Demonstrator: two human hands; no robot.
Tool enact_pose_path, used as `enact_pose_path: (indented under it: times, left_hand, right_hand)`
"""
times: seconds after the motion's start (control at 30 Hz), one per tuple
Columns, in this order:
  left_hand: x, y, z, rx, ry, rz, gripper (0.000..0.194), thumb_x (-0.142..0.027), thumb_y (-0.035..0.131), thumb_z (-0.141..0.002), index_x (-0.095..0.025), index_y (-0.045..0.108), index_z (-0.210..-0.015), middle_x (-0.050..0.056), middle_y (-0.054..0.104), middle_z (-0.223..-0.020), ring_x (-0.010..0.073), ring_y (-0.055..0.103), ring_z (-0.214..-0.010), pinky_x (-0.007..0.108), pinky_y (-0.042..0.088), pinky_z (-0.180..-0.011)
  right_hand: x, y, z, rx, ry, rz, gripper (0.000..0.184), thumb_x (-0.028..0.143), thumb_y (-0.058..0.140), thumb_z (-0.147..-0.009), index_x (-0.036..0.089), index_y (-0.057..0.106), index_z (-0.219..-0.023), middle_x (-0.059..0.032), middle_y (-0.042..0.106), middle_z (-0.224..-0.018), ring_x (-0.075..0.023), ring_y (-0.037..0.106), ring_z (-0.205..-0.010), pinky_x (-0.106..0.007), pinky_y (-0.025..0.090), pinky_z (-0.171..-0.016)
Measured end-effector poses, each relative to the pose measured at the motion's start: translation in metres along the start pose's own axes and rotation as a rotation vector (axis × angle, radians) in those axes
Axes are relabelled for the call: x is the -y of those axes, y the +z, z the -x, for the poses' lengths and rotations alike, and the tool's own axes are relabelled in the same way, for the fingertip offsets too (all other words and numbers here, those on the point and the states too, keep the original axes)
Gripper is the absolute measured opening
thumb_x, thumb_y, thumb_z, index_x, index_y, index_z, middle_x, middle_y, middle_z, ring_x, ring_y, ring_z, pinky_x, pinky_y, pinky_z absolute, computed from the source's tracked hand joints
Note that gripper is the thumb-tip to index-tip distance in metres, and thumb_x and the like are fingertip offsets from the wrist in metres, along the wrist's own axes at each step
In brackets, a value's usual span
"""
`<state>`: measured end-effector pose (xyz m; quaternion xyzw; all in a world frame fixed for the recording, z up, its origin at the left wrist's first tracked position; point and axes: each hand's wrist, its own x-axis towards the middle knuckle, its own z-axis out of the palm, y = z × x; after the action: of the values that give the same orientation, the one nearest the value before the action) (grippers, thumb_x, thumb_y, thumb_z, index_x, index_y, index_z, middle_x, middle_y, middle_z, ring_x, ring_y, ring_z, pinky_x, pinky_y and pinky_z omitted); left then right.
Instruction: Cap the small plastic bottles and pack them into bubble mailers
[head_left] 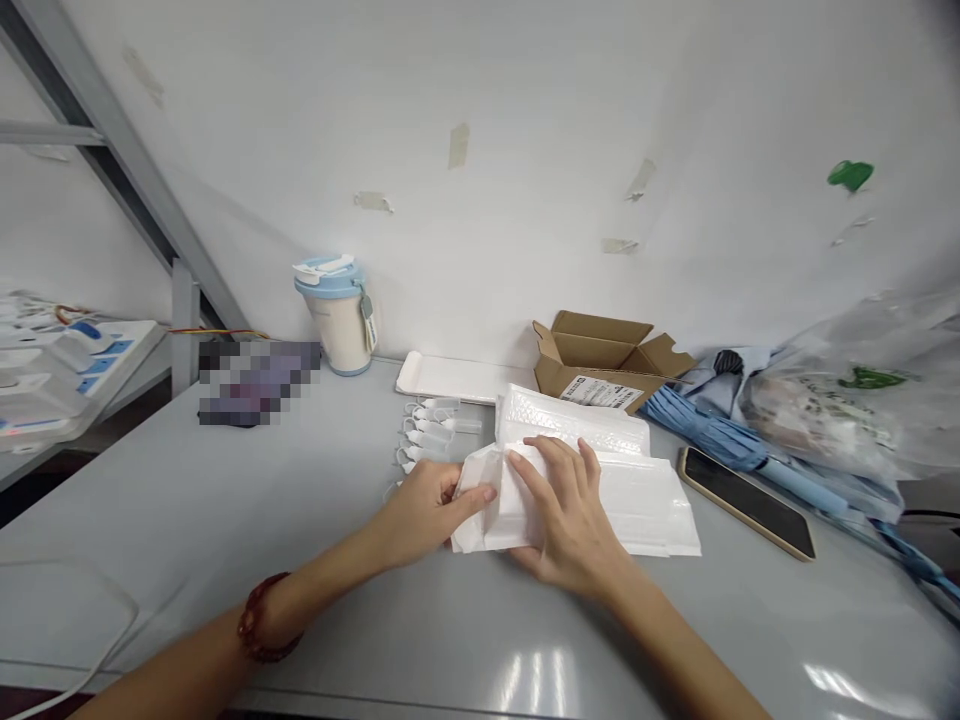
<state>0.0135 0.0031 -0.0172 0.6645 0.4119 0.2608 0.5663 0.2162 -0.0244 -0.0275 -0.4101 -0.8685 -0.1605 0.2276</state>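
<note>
A white bubble mailer (630,500) lies across the grey table in front of me. My left hand (424,510) pinches its left end, thumb on top and fingers curled underneath. My right hand (566,515) grips the mailer's middle, with the fingers laid over the top and the thumb at the lower edge. Another white bubble-padded mailer (577,420) sits just behind it, partly covered. Several small clear tubes with white caps and string loops (431,430) lie beside my left hand, some hidden by it.
An open cardboard box (600,350) and a white tray (465,378) stand at the back. On the right are a phone (746,500), a folded blue umbrella (712,430) and plastic bags (840,400). A blue-lidded cup (337,320) stands back left; a white cable (112,625) lies front left.
</note>
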Motion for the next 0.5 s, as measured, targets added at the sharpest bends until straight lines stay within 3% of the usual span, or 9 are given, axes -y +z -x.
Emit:
enact_pose_path:
  times: [0.13,0.3,0.5]
  left_hand:
    - [0.001,-0.004,-0.002,0.005,-0.058,0.026,0.037,-0.046,0.048,-0.087,-0.016,0.054,-0.066,-0.001,0.056,-0.049,0.0117,0.052,-0.041,0.021,0.037,-0.040]
    - [0.007,-0.012,-0.010,-0.027,-0.092,-0.053,0.039,-0.046,0.047,-0.087,-0.016,0.055,-0.065,-0.001,0.055,-0.043,0.0111,0.051,-0.037,0.019,0.033,-0.036]
    - [0.001,-0.048,-0.018,-0.092,-0.089,-0.090,0.039,-0.047,0.052,-0.083,-0.016,0.054,-0.059,0.000,0.059,-0.051,0.0092,0.049,-0.038,0.020,0.034,-0.039]
  right_hand:
    - [-0.003,0.001,0.000,-0.067,-0.036,0.046,0.065,0.034,0.056,-0.076,0.015,0.033,-0.134,-0.0200,0.040,-0.124,-0.0352,0.040,-0.114,-0.061,0.025,-0.097]
    - [-0.015,-0.001,-0.001,-0.034,0.001,0.037,0.061,0.031,0.056,-0.078,0.014,0.036,-0.133,-0.0179,0.048,-0.117,-0.0325,0.045,-0.106,-0.052,0.036,-0.090]
    - [-0.034,0.000,0.003,-0.079,0.080,0.047,0.052,0.030,0.057,-0.080,0.016,0.045,-0.128,-0.0170,0.050,-0.111,-0.0312,0.047,-0.099,-0.045,0.041,-0.081]
